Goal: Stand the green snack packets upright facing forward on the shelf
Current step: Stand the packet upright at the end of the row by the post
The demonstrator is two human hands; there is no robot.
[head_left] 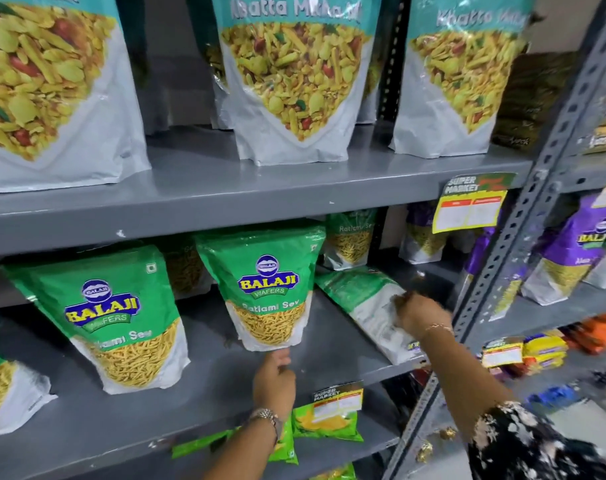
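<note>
Two green Balaji Ratlami Sev packets stand upright, fronts forward, on the grey middle shelf [329,344]: one at the left [111,317] and one in the middle [263,282]. My left hand [275,379] is just under the middle packet's bottom edge, fingertips touching or nearly touching it. A third green packet [357,303] lies flat on its front at the shelf's right end, back side up. My right hand [419,315] rests on this lying packet, fingers curled at its surface. More green packets [352,237] stand behind.
Teal Khatta Mitha bags [294,81] fill the shelf above. A grey slotted upright [523,220] borders the right side, with purple packets [571,251] beyond it. Price tags [471,206] hang on shelf edges. Small green packets [326,422] sit on the shelf below.
</note>
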